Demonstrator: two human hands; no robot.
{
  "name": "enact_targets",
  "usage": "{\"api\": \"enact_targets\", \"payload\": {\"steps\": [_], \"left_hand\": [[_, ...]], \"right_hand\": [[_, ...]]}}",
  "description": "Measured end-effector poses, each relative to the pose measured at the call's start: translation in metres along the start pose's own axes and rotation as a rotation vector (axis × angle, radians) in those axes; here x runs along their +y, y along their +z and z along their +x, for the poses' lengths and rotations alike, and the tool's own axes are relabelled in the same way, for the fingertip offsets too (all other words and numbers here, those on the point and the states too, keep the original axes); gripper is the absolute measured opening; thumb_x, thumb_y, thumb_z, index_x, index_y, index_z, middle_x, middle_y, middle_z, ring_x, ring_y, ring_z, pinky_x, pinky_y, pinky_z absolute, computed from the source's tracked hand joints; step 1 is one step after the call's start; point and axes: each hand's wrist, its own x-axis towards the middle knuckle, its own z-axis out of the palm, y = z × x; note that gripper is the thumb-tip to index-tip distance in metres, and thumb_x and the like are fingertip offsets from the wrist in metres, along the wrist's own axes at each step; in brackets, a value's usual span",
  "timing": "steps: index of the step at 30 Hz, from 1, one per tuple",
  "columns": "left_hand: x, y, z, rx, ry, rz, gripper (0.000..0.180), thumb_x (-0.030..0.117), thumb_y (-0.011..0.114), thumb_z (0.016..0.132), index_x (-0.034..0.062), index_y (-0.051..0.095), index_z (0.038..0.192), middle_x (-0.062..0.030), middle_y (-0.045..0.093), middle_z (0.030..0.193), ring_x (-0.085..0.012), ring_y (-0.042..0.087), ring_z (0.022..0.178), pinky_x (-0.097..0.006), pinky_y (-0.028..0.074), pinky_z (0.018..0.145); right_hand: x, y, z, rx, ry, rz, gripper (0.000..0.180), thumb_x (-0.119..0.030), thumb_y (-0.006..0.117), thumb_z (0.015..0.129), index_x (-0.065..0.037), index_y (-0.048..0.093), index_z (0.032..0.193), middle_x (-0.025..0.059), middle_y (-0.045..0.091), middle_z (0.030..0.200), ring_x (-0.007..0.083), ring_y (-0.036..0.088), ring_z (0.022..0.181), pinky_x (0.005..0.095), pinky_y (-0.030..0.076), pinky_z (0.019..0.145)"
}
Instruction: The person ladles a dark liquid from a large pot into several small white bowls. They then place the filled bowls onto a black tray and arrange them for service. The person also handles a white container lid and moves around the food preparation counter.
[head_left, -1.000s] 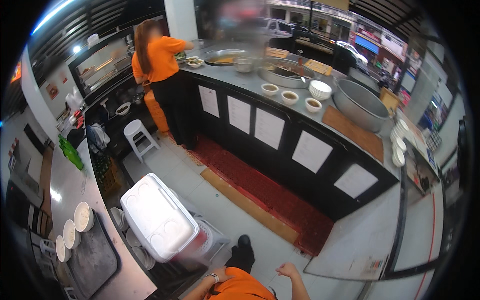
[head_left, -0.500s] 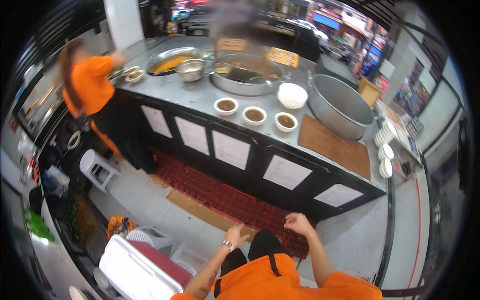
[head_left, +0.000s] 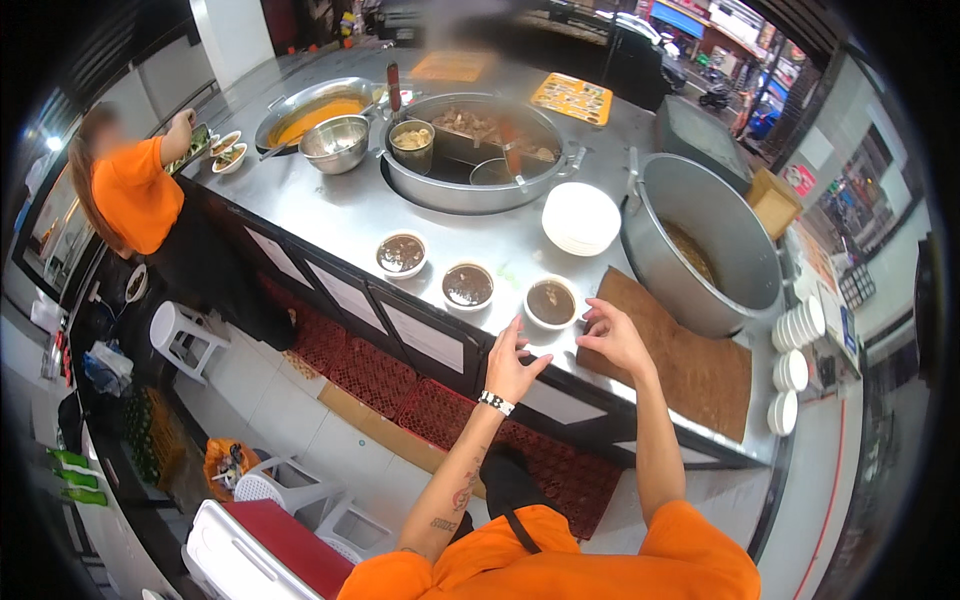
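Three white bowls of brown soup stand in a row along the counter's front edge: a left bowl point(head_left: 401, 255), a middle bowl point(head_left: 467, 286) and a right bowl point(head_left: 551, 302). My left hand point(head_left: 513, 366), with a banded bracelet on the wrist, is just in front of the right bowl, fingers spread and empty. On that bowl's other side, my right hand point(head_left: 614, 338) hovers over the edge of a brown mat point(head_left: 680, 362), its fingers curved apart and holding nothing. Whether either hand touches the bowl is hard to tell.
Behind the bowls sit a stack of white plates or bowls point(head_left: 581, 218), a divided soup vat point(head_left: 480, 195) and a steel bowl point(head_left: 335, 143). A large tilted pot point(head_left: 700, 240) stands right. A co-worker point(head_left: 125, 190) in orange works far left. Stools point(head_left: 185, 335) and a cooler point(head_left: 240, 550) stand behind.
Both my hands have risen from near my lap and reached forward to the right bowl. My view has moved closer to the counter. The co-worker's arm now reaches toward the bowls at far left.
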Motion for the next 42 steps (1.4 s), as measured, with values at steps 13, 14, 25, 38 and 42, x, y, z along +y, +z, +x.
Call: {"api": "enact_targets", "payload": {"steps": [13, 14, 25, 38, 42], "left_hand": [[0.016, 0.021, 0.05, 0.045, -0.142, 0.022, 0.083, 0.007, 0.085, 0.062, 0.0, 0.044, 0.134, -0.0182, 0.055, 0.119, -0.0302, 0.06, 0.105, -0.034, 0.057, 0.078], [0.017, 0.021, 0.05, 0.048, -0.136, 0.033, 0.083, 0.007, 0.085, 0.062, 0.0004, 0.044, 0.134, -0.0182, 0.056, 0.12, -0.0314, 0.059, 0.107, -0.035, 0.057, 0.08], [0.039, 0.009, 0.024, 0.144, 0.074, 0.2, 0.082, 0.016, 0.086, 0.062, 0.0019, 0.047, 0.133, -0.0171, 0.058, 0.119, -0.0299, 0.062, 0.096, -0.036, 0.053, 0.079], [0.112, -0.092, -0.14, 0.247, -0.071, 0.098, 0.081, 0.023, 0.088, 0.06, 0.0052, 0.053, 0.13, -0.0138, 0.06, 0.117, -0.0206, 0.064, 0.085, -0.031, 0.055, 0.072], [0.113, -0.134, -0.233, 0.413, 0.093, 0.242, 0.079, 0.026, 0.086, 0.06, 0.0047, 0.052, 0.128, -0.0121, 0.06, 0.111, -0.0225, 0.063, 0.078, -0.033, 0.054, 0.072]], "right_hand": [[0.01, -0.022, 0.083, -0.442, -0.069, 0.129, 0.08, -0.002, 0.08, 0.066, -0.001, 0.043, 0.136, 0.0054, 0.063, 0.103, 0.0102, 0.06, 0.079, 0.0257, 0.05, 0.068], [0.012, -0.021, 0.084, -0.449, -0.085, 0.136, 0.082, 0.002, 0.078, 0.066, -0.001, 0.041, 0.138, 0.0049, 0.063, 0.101, 0.0098, 0.06, 0.08, 0.025, 0.05, 0.067], [-0.018, -0.03, 0.06, -0.458, -0.111, 0.013, 0.078, 0.003, 0.079, 0.066, 0.001, 0.044, 0.135, 0.0048, 0.064, 0.098, 0.0082, 0.061, 0.081, 0.0207, 0.049, 0.064], [-0.131, 0.04, -0.071, -0.602, -0.228, 0.092, 0.081, 0.005, 0.081, 0.062, 0.003, 0.044, 0.134, 0.0055, 0.061, 0.111, 0.0113, 0.061, 0.097, 0.0217, 0.05, 0.073], [-0.159, 0.099, -0.134, -0.723, -0.309, 0.214, 0.082, 0.004, 0.08, 0.062, 0.002, 0.043, 0.135, 0.0071, 0.059, 0.12, 0.0128, 0.059, 0.106, 0.0248, 0.05, 0.085]]}}
